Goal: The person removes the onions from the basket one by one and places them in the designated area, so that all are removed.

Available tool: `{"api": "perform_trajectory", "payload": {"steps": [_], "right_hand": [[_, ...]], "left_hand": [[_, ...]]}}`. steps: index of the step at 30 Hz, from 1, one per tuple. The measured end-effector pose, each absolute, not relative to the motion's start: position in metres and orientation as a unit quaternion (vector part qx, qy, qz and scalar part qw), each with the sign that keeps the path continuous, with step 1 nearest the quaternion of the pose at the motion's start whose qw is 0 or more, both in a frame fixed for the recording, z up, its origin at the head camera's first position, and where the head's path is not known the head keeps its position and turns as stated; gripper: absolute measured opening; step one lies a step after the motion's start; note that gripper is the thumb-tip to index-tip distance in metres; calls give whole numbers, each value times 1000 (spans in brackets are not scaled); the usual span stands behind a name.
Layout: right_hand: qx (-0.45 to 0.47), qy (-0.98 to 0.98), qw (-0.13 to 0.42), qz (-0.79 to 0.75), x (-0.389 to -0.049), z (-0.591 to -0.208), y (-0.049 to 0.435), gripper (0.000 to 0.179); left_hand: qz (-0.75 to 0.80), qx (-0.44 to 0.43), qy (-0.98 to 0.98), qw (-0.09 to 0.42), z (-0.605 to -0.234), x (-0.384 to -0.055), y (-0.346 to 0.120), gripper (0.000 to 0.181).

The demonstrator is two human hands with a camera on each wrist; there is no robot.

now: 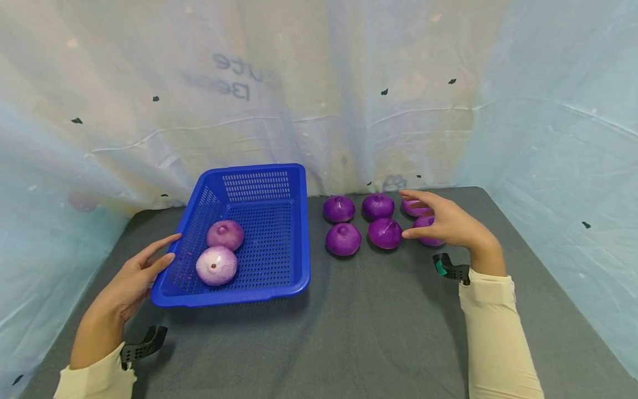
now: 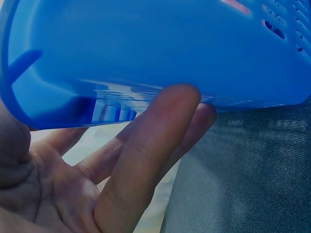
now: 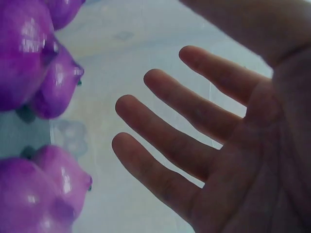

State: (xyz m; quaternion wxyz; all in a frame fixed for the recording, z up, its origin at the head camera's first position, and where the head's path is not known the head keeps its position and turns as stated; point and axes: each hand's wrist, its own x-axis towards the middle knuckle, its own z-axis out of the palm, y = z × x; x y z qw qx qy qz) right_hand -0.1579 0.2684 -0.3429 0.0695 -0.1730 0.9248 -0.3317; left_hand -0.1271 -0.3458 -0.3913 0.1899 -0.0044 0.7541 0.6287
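Two onions [image 1: 216,266], one pale and one pinkish purple, sit in the left part of a blue plastic basket [image 1: 305,238]. My left hand [image 1: 132,280] is at the basket's left side, thumb and index finger at the rim. In the left wrist view its fingers [image 2: 141,160] extend fairly straight along the basket's underside. My right hand [image 1: 451,221] is held over the rightmost purple onions [image 1: 430,230], thumb and fingers spread apart and partly covering them. In the right wrist view the palm is bare, with straight fingers [image 3: 167,136] pointing toward purple onions [image 3: 29,53].
More purple onions [image 1: 344,239] stand in two rows to the right of the basket. Everything rests on a table with a grey cloth [image 1: 319,343]. A pale plastic sheet [image 1: 319,83] hangs close behind the table and along its sides.
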Motion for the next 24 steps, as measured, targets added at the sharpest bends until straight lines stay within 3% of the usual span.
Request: {"api": "perform_trajectory", "payload": {"steps": [9,24], "right_hand": [[-235,923,58,-300,-161,-347,238,84],[-278,903,93,-315,-157,-347,197,80]], "left_hand": [[614,-13,766,191,-392,-128,-345,58],[628,-22,751,202,-396,-130,-348,53]]}}
